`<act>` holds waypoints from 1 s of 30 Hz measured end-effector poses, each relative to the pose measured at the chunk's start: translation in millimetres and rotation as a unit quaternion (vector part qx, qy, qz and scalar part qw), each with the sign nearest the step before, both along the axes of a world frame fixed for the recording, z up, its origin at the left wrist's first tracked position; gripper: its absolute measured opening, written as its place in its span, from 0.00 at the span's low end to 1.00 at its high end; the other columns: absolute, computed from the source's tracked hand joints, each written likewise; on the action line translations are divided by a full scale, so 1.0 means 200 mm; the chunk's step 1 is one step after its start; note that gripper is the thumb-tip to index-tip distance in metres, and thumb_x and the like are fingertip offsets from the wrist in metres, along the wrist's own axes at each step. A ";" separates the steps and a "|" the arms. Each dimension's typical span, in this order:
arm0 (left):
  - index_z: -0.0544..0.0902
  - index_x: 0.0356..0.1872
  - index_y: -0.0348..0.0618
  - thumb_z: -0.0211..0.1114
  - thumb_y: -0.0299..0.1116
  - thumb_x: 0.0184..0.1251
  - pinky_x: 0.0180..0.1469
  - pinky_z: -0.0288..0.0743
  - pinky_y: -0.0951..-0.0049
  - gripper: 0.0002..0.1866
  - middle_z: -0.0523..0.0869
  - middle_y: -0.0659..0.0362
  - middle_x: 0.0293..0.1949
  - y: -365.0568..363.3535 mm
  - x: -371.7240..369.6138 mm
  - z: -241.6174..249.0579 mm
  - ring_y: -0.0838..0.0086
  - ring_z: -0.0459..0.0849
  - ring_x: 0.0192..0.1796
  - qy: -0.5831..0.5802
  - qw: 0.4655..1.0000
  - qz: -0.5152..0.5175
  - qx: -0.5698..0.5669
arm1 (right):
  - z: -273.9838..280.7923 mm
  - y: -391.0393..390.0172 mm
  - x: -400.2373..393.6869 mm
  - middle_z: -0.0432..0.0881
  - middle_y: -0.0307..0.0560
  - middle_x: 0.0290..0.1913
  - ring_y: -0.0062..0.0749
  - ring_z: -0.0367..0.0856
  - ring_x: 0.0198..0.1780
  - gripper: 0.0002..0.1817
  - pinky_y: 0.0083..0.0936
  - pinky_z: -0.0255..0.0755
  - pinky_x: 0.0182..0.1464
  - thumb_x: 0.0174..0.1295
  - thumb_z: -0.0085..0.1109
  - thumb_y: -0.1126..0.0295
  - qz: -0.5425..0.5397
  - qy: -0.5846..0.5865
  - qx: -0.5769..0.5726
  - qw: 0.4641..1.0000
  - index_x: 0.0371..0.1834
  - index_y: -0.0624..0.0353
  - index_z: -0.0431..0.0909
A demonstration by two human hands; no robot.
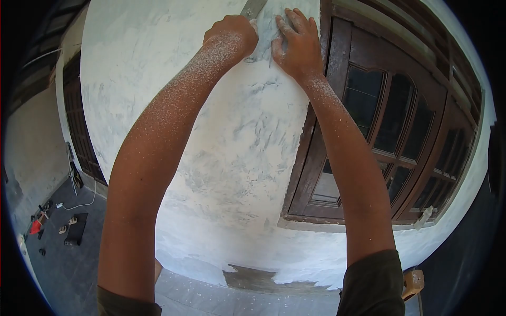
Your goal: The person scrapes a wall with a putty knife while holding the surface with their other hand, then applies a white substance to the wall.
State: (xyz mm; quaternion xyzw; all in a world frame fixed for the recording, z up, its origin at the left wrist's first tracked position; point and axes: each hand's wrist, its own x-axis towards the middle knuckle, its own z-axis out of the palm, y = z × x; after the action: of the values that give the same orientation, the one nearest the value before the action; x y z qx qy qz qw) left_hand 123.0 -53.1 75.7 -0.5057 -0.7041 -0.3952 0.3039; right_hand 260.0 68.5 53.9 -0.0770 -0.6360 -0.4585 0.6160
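Note:
My left hand (pixel 231 36) is closed round a flat grey scraper (pixel 254 8) near the top of the view, with the blade against or close to the wall. White dust covers my left wrist and forearm. My right hand (pixel 300 46) lies beside it on the patchy white wall (pixel 237 142), fingers spread and dusted white, close to the window frame. Nothing shows in my right hand.
A dark wooden window (pixel 392 113) fills the right side. At the lower left, sandals (pixel 63 229), a red item (pixel 36 226) and a white cable (pixel 79 205) lie on the floor. A wooden object (pixel 414 284) stands at the lower right.

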 end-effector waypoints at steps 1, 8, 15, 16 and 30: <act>0.85 0.63 0.41 0.53 0.48 0.83 0.62 0.83 0.56 0.24 0.90 0.48 0.56 0.00 0.00 0.01 0.58 0.90 0.59 0.002 1.000 0.000 -0.001 | 0.00 0.00 -0.01 0.75 0.53 0.73 0.47 0.66 0.79 0.27 0.53 0.51 0.83 0.61 0.62 0.67 -0.003 0.001 0.002 1.000 0.66 0.55 0.83; 0.85 0.62 0.42 0.57 0.47 0.81 0.61 0.83 0.57 0.22 0.90 0.49 0.56 0.05 0.02 0.12 0.58 0.90 0.58 -0.013 1.000 -0.004 0.020 | 0.00 0.00 -0.01 0.75 0.53 0.73 0.47 0.66 0.79 0.28 0.53 0.51 0.83 0.60 0.62 0.67 -0.009 0.006 0.002 1.000 0.66 0.56 0.82; 0.86 0.61 0.42 0.59 0.43 0.79 0.60 0.84 0.56 0.21 0.90 0.48 0.55 0.04 0.05 0.06 0.59 0.91 0.58 -0.015 1.000 0.012 0.014 | 0.00 0.00 -0.01 0.75 0.53 0.73 0.47 0.66 0.79 0.28 0.53 0.51 0.83 0.61 0.62 0.67 -0.008 0.008 0.001 1.000 0.67 0.56 0.82; 0.86 0.61 0.42 0.59 0.43 0.79 0.60 0.84 0.56 0.21 0.90 0.48 0.55 0.03 0.07 0.12 0.59 0.91 0.58 -0.015 1.000 0.012 0.013 | 0.00 0.00 -0.01 0.75 0.53 0.73 0.47 0.66 0.79 0.28 0.53 0.51 0.83 0.61 0.62 0.67 -0.007 0.005 -0.001 1.000 0.67 0.56 0.82; 0.85 0.60 0.37 0.56 0.42 0.81 0.51 0.87 0.60 0.21 0.91 0.46 0.50 -0.09 0.13 0.18 0.59 0.92 0.49 -0.061 0.998 -0.010 -0.021 | 0.00 0.01 -0.01 0.75 0.53 0.73 0.46 0.66 0.79 0.28 0.52 0.49 0.84 0.60 0.63 0.67 -0.004 0.009 0.001 1.000 0.66 0.56 0.83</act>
State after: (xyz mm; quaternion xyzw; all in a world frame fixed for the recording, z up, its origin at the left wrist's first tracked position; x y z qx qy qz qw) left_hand 148.3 -71.7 110.7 -0.4940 -0.7247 -0.4129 0.2458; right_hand 257.5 71.0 54.0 -0.0830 -0.6293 -0.4608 0.6203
